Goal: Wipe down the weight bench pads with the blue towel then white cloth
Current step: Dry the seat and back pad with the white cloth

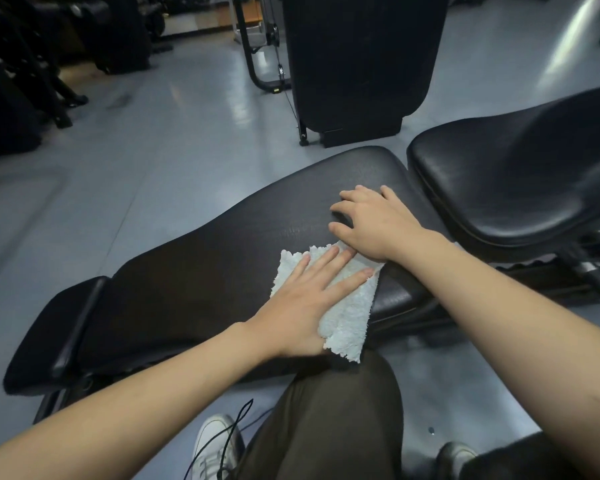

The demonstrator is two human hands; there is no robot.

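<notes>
White cloth (343, 306) pressed under flat left hand (298, 303); right hand (374, 223) fingers spread on back pad (222, 244)

Cloth (343, 306) white, fluffy-textured. Bench pads (205, 271) black, faintly grained. Floor (153, 161) grey-blue, glossy. Trousers (326, 427) dark olive-brown. Shoe (212, 441) white, stripes seen at side. Cord (236, 424) black.
</notes>
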